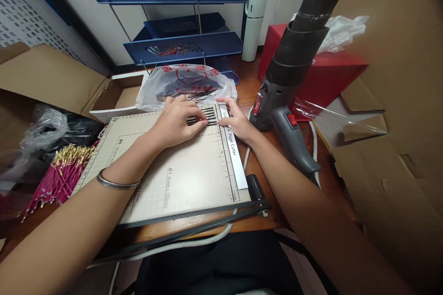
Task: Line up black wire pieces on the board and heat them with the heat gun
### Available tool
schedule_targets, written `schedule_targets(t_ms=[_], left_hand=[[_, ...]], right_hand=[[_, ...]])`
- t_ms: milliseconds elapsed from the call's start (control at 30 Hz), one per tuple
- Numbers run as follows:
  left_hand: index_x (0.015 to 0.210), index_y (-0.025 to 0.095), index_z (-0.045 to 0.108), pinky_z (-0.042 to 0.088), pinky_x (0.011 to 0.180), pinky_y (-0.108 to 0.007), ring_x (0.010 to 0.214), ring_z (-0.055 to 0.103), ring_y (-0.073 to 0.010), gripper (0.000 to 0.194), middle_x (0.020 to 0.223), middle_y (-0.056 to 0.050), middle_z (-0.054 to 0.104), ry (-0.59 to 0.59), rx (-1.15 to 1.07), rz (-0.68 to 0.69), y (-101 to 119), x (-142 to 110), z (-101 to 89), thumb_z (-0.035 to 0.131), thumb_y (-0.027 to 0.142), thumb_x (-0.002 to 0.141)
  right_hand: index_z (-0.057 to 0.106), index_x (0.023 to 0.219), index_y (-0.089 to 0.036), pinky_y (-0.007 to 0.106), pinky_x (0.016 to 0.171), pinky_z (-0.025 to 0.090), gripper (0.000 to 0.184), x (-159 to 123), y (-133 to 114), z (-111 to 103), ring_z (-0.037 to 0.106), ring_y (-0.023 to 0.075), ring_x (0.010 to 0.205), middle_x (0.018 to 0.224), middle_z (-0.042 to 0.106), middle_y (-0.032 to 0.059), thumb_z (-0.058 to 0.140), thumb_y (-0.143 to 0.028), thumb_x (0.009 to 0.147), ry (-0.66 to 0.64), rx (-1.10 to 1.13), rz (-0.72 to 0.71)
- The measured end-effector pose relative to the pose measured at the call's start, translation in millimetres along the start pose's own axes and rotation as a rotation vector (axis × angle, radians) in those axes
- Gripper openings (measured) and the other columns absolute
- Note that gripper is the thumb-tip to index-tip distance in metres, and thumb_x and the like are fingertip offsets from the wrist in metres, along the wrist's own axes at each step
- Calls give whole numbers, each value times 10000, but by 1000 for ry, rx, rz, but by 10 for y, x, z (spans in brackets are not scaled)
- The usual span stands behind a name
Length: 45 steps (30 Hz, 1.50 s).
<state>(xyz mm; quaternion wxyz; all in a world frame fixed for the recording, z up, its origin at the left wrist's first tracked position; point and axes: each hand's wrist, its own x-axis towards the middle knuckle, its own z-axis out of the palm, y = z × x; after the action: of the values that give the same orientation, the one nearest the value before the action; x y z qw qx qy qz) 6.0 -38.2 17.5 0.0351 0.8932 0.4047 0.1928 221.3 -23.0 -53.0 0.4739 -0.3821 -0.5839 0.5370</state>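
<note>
A cream paper cutter [194, 170] with printed size grids lies on the table, its white label strip along the right side. Several thin black strips [210, 114] lie side by side on its far right part, their ends by the ruler. My left hand [180, 120] rests over them, thumb and fingertips closed on the strips; its palm hides their left ends. At the ruler edge is my right hand [238, 122], thumb and index finger apart near the strips' right ends. The dark cutter arm [207, 223] is swung down along the near edge.
A grey heat gun [277, 97] stands right of the cutter, before a red box [332, 73]. Behind lie a plastic bag [194, 78] and blue rack [183, 46], with a pale bottle [252, 32]. Magenta cords [62, 173] with gold tips lie left. A white cable [194, 242] crosses in front.
</note>
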Motion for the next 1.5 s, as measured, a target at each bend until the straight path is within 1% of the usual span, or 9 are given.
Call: schedule_targets(t_ms=[100, 267, 367, 567, 700, 967, 1167, 1300, 1500], left_hand=[[863, 234, 789, 315, 937, -465, 931, 556, -266, 235, 886, -52, 748, 16, 2, -38, -16, 14, -14, 648, 398, 954], [865, 238, 801, 314, 980, -476, 972, 556, -276, 218, 904, -54, 750, -32, -4, -79, -34, 55, -23, 671, 399, 935], [864, 235, 811, 317, 990, -480, 969, 550, -275, 236, 904, -59, 753, -38, -10, -95, -36, 76, -24, 669, 410, 934], [854, 249, 823, 312, 1016, -504, 999, 560, -281, 219, 930, -55, 780, -54, -77, -77, -71, 92, -16, 681, 402, 922], [831, 255, 826, 308, 1027, -525, 1006, 561, -290, 226, 916, -60, 785, -68, -77, -48, -106, 97, -7, 684, 406, 920], [844, 256, 829, 313, 1012, -513, 1009, 560, -295, 205, 917, -62, 783, -75, -58, -42, -106, 99, -6, 682, 380, 916], [863, 249, 825, 309, 1011, -508, 995, 563, -290, 219, 916, -63, 779, -73, -52, -41, -107, 89, 3, 671, 392, 925], [865, 248, 822, 317, 990, -495, 994, 562, -289, 214, 909, -60, 778, -71, -49, -40, -107, 88, 6, 671, 389, 923], [850, 248, 817, 318, 986, -492, 982, 562, -284, 199, 883, -57, 767, -53, -52, -38, -99, 84, 15, 679, 374, 917]], right_hand=[[513, 1271, -284, 601, 1270, 325, 677, 17, 27, 0, 511, 338, 1376, 1419, 570, 74, 672, -270, 613, 13, -22, -27], [530, 1269, -289, 601, 1283, 311, 646, 42, 78, -10, 481, 337, 1425, 1429, 574, 70, 675, -270, 640, 31, -60, -52], [540, 1268, -280, 594, 1289, 303, 643, 42, 81, -7, 476, 342, 1435, 1431, 572, 73, 677, -271, 640, 39, -72, -52], [527, 1262, -266, 553, 1298, 302, 637, 21, 41, 14, 483, 330, 1437, 1448, 554, 89, 673, -261, 643, 43, -58, -44], [522, 1277, -274, 570, 1280, 329, 653, 19, 37, 17, 501, 332, 1409, 1436, 560, 84, 668, -266, 641, 36, -52, -21], [529, 1255, -270, 554, 1277, 325, 639, 31, 53, 26, 517, 324, 1379, 1413, 568, 79, 676, -271, 633, 46, -34, -26], [535, 1266, -267, 541, 1296, 304, 638, 36, 64, 26, 488, 318, 1423, 1440, 557, 80, 672, -272, 643, 51, -44, -16], [542, 1252, -287, 545, 1297, 304, 614, 37, 74, 20, 488, 315, 1421, 1430, 566, 62, 683, -271, 655, 49, -42, -24], [538, 1260, -284, 547, 1299, 299, 624, 53, 103, 13, 483, 316, 1427, 1435, 564, 65, 685, -268, 654, 44, -42, -31]])
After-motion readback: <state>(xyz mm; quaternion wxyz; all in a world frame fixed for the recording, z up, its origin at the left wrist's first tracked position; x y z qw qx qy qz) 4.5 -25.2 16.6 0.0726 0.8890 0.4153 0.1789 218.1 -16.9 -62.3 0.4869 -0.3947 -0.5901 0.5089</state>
